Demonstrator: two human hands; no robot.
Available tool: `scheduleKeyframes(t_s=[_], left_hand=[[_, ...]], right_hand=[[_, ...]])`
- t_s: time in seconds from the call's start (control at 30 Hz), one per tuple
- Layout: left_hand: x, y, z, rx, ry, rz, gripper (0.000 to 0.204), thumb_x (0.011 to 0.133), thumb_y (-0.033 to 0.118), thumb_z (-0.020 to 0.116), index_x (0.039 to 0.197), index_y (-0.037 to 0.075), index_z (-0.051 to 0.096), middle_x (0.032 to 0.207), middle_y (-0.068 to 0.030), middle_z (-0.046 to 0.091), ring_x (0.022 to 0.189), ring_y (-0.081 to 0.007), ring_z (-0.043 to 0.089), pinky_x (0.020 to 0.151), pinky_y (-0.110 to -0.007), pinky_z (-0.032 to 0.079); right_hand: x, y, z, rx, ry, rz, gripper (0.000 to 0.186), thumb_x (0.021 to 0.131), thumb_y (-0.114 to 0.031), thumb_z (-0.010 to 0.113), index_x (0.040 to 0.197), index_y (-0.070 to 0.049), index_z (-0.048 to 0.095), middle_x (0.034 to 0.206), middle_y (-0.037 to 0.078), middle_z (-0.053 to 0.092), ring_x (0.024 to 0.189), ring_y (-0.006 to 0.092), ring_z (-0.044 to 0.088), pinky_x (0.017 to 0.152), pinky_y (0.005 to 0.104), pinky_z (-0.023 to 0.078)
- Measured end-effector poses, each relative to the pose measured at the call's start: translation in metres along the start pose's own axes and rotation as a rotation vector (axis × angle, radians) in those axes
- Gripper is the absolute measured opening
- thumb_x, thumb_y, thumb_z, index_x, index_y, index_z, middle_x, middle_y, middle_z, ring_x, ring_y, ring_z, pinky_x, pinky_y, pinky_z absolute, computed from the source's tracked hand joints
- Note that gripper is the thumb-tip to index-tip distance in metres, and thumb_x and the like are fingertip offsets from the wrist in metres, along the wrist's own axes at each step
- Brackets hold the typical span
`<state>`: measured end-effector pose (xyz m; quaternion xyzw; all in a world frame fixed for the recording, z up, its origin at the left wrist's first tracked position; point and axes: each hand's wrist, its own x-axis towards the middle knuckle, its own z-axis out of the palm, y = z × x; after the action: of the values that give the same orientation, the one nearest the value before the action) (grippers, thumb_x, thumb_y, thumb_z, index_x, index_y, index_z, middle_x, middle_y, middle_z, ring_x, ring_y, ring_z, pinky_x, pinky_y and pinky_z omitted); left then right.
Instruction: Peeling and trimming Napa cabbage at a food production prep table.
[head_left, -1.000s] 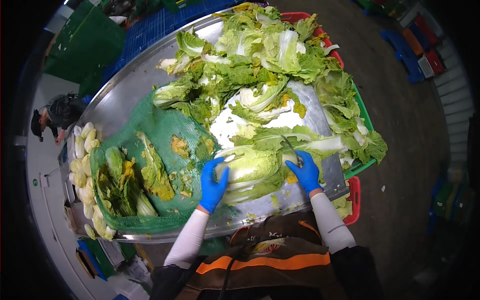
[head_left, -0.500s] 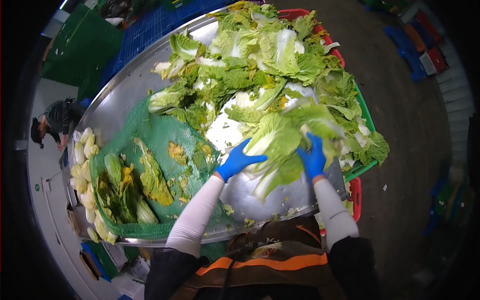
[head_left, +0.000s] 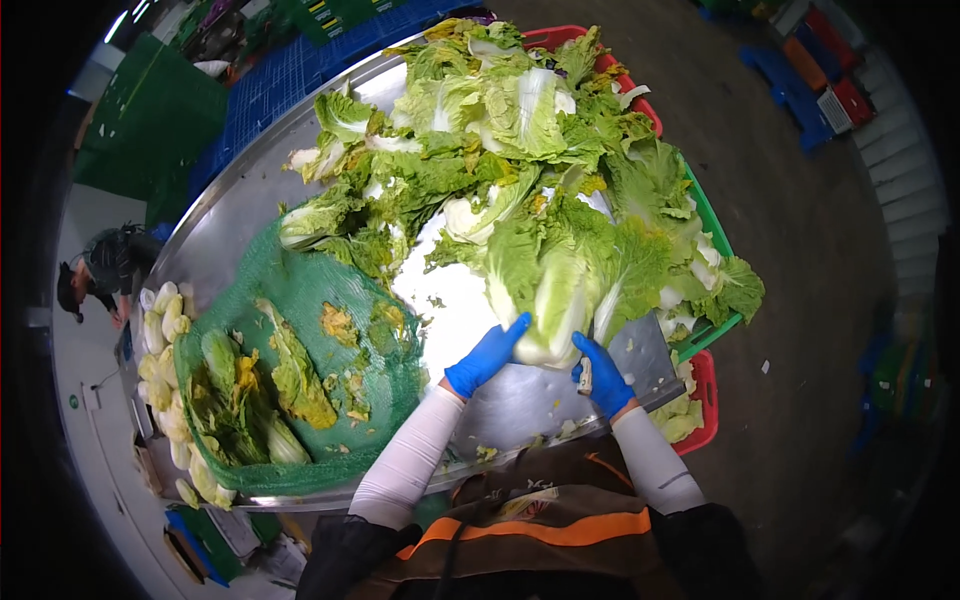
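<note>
A napa cabbage (head_left: 556, 300) lies in front of me on the metal table, its white base toward me and its leaves spread away. My left hand (head_left: 490, 356), in a blue glove, grips the left side of that base, thumb on top. Close by the base's right side is my right hand (head_left: 604, 378), also gloved in blue. Its fingers are curled round a small pale object (head_left: 585, 376) whose kind I cannot make out. Loose outer leaves (head_left: 640, 265) fan out on both sides of the cabbage.
Trimmed leaves (head_left: 450, 160) heap up at the table's far side, spilling over a green crate (head_left: 712, 215) and red crates (head_left: 700, 405). A green mesh sack (head_left: 300, 265) with cabbage and yellowed leaves lies left. Pale trimmed cabbages (head_left: 165, 370) line the left edge; a person (head_left: 115, 260) stands beyond.
The cabbage has turned so its base faces me and now rests on the table; its leaves were swinging before. Both hands have come lower and closer together at its base.
</note>
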<state>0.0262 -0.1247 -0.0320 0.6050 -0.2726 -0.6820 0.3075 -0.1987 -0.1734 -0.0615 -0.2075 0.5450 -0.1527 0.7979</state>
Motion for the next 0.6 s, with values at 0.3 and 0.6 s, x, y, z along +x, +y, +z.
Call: scheduleKeyframes(t_s=[0.3,0.6], left_hand=[[-0.020,0.035,-0.020,0.415,1.362,0.601,0.083,0.078,0.024,0.080,0.138,-0.010,0.033,0.134,-0.0197,0.046,0.123,-0.0303,0.046,0.108,-0.038,0.033],[-0.042,-0.054,0.050,-0.283,0.427,0.284,0.071,0.077,0.025,0.081,0.129,-0.007,0.047,0.117,-0.0160,0.061,0.104,-0.0214,0.060,0.090,-0.032,0.049]], right_hand=[[-0.003,0.008,-0.027,0.056,0.101,-0.228,0.025,0.083,-0.031,0.074,0.093,-0.013,0.059,0.064,-0.003,0.053,0.045,0.0076,0.048,0.041,0.0228,0.042],[-0.026,0.045,0.033,-0.174,0.060,-0.315,0.023,0.085,-0.022,0.073,0.090,-0.008,0.055,0.069,0.001,0.055,0.045,0.0090,0.050,0.041,0.0241,0.041]])
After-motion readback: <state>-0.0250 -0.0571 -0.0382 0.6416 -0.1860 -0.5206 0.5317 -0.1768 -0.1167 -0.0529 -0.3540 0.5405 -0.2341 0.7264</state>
